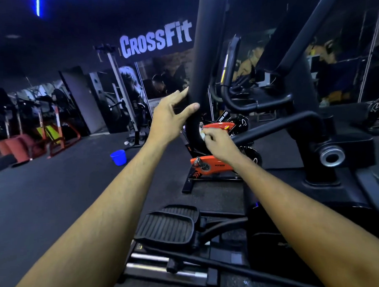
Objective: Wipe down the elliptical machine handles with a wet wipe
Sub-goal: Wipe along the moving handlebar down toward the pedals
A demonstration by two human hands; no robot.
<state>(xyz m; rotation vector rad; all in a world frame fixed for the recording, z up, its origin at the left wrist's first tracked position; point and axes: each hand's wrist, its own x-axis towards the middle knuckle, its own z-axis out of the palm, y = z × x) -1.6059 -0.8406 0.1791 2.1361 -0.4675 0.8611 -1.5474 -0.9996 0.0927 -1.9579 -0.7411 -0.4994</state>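
The elliptical's left handle (pixel 205 58) is a thick black padded bar rising up through the middle of the view. My left hand (pixel 170 114) loosely wraps it from the left, thumb across the front and fingers partly spread. Just below, my right hand (pixel 218 142) presses a small white wet wipe (pixel 202 134) against the lower curve of that handle, fingers pinched on it. The right handle (pixel 295 33) slants up at the upper right, untouched.
The elliptical's ribbed foot pedal (pixel 166 228) and rails lie below my arms. An orange and black exercise bike (pixel 215 165) stands right behind the handle. A blue bucket (pixel 118 157) sits on the dark floor to the left. More gym machines line the far left.
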